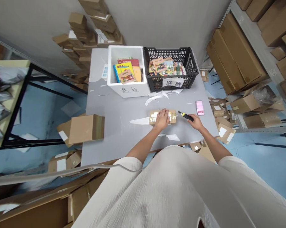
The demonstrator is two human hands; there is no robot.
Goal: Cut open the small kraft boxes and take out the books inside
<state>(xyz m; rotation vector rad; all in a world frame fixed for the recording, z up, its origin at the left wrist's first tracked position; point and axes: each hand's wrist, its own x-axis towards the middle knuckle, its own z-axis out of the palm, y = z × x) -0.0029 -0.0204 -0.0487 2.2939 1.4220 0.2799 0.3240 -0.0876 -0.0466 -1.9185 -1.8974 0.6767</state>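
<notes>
A small taped cardboard box [172, 116] lies flat on the grey table near its front edge. On top of it rests my left hand [162, 118], fingers stretched out flat across the box. My right hand [196, 122] is wrapped round the handle of a black and yellow utility knife [187, 116]. The knife's blade points left, a little to the right of the box and apart from it. Right of the knife lies a pink item [199, 108], too blurred to read. Scraps of white paper [172, 137] are near the box.
At the table's [114, 126] back stand a white foam box [130, 90] and a black plastic crate [192, 71], both holding books. A cardboard box [82, 129] sits at the left edge. Cartons are stacked behind and on the right shelf [259, 41]. A cable [62, 173] crosses at lower left.
</notes>
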